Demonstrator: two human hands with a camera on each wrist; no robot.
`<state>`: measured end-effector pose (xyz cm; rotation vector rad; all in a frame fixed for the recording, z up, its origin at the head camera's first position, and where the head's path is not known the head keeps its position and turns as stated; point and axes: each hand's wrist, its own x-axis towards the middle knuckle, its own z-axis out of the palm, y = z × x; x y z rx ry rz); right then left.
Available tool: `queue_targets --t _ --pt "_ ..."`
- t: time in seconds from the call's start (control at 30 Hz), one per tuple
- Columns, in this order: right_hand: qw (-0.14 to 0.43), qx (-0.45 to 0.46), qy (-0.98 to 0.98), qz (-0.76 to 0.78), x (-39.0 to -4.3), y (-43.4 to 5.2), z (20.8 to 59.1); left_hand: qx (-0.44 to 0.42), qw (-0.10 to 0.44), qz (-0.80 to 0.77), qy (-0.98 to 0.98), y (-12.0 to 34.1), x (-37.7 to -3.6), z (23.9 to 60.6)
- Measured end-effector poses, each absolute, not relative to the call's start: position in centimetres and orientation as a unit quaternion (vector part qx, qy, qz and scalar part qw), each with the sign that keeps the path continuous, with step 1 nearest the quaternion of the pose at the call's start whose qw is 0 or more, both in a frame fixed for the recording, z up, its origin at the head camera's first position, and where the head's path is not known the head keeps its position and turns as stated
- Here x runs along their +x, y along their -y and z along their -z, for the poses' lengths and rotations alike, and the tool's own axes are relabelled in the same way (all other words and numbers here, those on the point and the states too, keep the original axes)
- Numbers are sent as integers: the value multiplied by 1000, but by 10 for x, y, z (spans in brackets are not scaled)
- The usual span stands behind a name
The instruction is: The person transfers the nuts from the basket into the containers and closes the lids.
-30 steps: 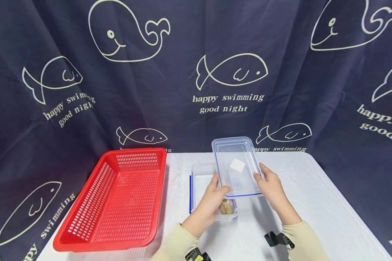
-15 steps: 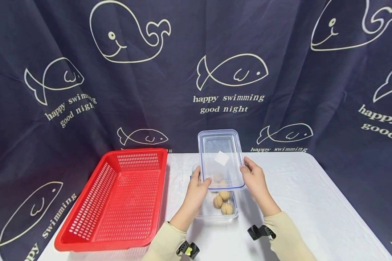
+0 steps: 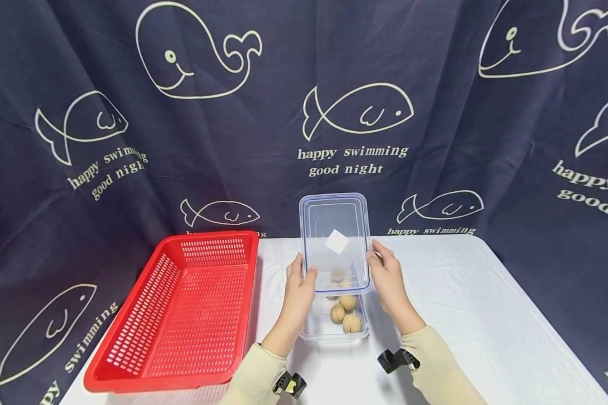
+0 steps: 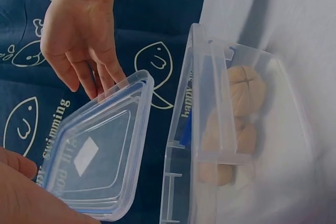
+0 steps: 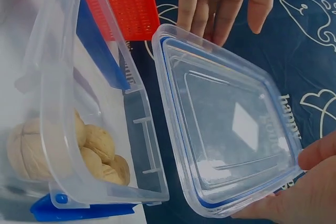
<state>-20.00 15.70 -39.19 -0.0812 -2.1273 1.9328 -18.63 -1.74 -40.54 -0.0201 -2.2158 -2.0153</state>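
Note:
A clear lid point(image 3: 334, 216) with a blue seal and a square white sticker is tilted over a clear plastic food container point(image 3: 334, 337). My left hand point(image 3: 299, 289) grips the lid's left edge, thumb on top. On the opposite edge, my right hand point(image 3: 389, 279) holds it between thumb and fingers. Several walnuts point(image 3: 352, 323) lie in the container, some seen only through the lid. Both wrist views show a gap between the lid point(image 5: 236, 124) and the container's rim. A blue side latch point(image 5: 100, 40) hangs down from the container in the right wrist view.
A red perforated basket point(image 3: 248, 315) stands on the left of the white-covered table point(image 3: 461, 315), close to the container. Behind the table hangs a dark blue curtain point(image 3: 278, 129) printed with fish and whales. Black wrist cameras point(image 3: 397, 360) sit at the sleeves.
Both hands have carried the lid leftward and slightly away, bringing it in line over the container. More walnuts show at the container's near end. The basket has stayed put.

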Motion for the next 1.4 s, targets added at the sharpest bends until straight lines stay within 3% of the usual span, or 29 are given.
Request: queue_targets --t 0.4,0.67,0.97,1.2,1.4 --pt "146 1 728 -670 -199 -153 393 9 56 692 720 19 -183 396" --pt "90 76 667 -736 -198 -155 393 12 56 732 679 21 -183 401" --pt "78 116 658 -740 -196 -158 391 25 27 753 657 23 -180 399" --pt "78 112 637 -759 -194 -160 387 -20 -24 826 563 25 -182 391" --pt "45 121 601 -789 -194 -163 391 -41 -11 848 528 29 -180 389"
